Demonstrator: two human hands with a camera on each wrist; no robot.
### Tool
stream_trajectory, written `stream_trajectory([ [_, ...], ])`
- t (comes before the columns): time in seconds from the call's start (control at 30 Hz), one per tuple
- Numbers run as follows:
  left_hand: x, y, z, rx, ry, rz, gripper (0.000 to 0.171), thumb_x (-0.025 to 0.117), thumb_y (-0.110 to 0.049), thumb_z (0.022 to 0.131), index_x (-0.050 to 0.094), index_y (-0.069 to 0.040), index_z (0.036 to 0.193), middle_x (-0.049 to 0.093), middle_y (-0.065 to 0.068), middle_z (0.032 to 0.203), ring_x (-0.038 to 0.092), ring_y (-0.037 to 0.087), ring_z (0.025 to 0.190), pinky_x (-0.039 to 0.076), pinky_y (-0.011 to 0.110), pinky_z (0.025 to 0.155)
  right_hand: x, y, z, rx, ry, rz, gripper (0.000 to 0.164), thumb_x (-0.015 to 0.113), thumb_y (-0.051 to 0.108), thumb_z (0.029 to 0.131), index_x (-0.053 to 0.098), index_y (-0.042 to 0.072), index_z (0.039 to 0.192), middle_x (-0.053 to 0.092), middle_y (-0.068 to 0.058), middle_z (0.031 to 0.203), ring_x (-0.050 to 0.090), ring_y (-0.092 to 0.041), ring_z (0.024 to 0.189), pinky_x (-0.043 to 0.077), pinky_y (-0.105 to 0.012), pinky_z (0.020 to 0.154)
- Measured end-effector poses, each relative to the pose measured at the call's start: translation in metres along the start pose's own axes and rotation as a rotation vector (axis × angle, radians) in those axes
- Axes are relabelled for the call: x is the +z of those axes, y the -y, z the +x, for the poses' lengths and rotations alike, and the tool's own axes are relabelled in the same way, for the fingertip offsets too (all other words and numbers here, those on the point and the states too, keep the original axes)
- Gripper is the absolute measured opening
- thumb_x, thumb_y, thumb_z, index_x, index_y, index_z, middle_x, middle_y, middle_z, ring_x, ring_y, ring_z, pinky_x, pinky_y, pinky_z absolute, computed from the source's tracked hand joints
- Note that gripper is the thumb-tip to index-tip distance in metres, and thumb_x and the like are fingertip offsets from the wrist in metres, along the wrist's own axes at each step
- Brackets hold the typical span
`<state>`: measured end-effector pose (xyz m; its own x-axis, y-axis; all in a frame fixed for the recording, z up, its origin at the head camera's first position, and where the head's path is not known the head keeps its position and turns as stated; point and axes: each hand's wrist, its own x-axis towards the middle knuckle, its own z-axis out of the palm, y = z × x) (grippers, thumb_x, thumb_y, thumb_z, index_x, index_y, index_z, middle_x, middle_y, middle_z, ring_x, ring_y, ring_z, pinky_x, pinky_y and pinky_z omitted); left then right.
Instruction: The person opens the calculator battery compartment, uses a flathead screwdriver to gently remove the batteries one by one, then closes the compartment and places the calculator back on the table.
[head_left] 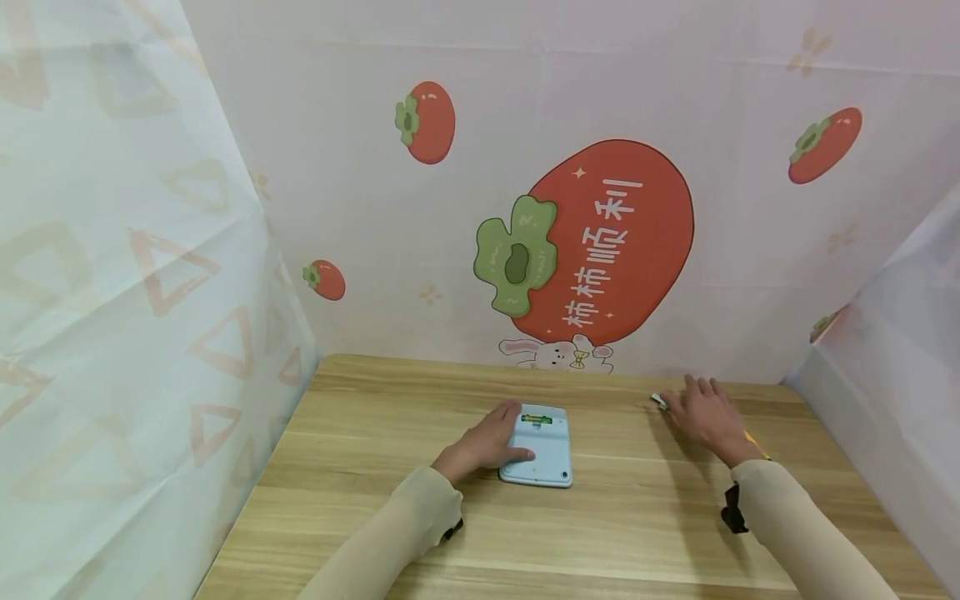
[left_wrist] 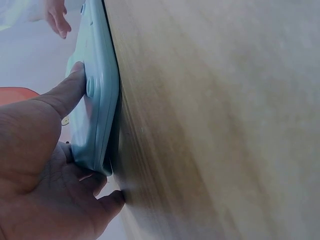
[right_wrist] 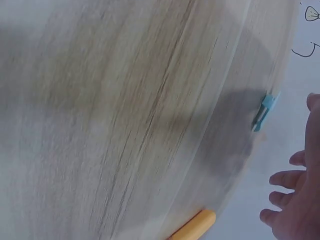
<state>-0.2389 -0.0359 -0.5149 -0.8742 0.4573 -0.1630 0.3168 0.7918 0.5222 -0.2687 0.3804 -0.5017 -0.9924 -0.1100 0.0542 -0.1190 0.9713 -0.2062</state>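
A flat light blue device (head_left: 551,454) lies on the wooden table with its battery bay uppermost, and a green-and-gold battery (head_left: 536,419) shows in the bay. My left hand (head_left: 491,437) grips the device along its left side. In the left wrist view, the thumb (left_wrist: 70,92) lies on its face while the other fingers curl round its end. Over to the right, my right hand (head_left: 707,419) hovers above the table beside a small light blue battery cover (head_left: 659,401). The right wrist view shows that cover (right_wrist: 264,112) on the table, apart from the spread fingers.
An orange-handled object (right_wrist: 195,227) lies on the table near my right wrist, mostly hidden by it in the head view. Behind the table (head_left: 360,492) hangs a white sheet (head_left: 360,208) printed with persimmons. Another pale sheet (head_left: 135,333) borders the left side.
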Motion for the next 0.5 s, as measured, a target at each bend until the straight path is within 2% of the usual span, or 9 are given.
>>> stream_trajectory([
  [0.27,-0.001,0.000,-0.002,0.001,0.004,-0.002,0.096,0.076,-0.046,0.097,0.025,-0.005,0.167,0.025,0.013,0.174,0.029,0.030,0.159,0.034,0.051,0.126,-0.004,-0.008,-0.010,0.024,0.007,0.047,0.097,0.046,0.062,0.107,0.022,-0.018,0.156,0.025,-0.049,0.155,0.017,-0.070,0.144,0.016,-0.079,0.117],
  [0.5,-0.001,-0.001,-0.001,0.003,0.002,0.007,0.096,0.076,-0.046,0.097,0.025,-0.005,0.167,0.025,0.014,0.174,0.028,0.030,0.159,0.034,0.051,0.126,-0.004,-0.018,-0.015,0.045,0.007,0.063,0.103,0.050,0.067,0.104,0.017,-0.014,0.159,0.023,-0.048,0.155,0.014,-0.070,0.145,0.016,-0.083,0.113],
])
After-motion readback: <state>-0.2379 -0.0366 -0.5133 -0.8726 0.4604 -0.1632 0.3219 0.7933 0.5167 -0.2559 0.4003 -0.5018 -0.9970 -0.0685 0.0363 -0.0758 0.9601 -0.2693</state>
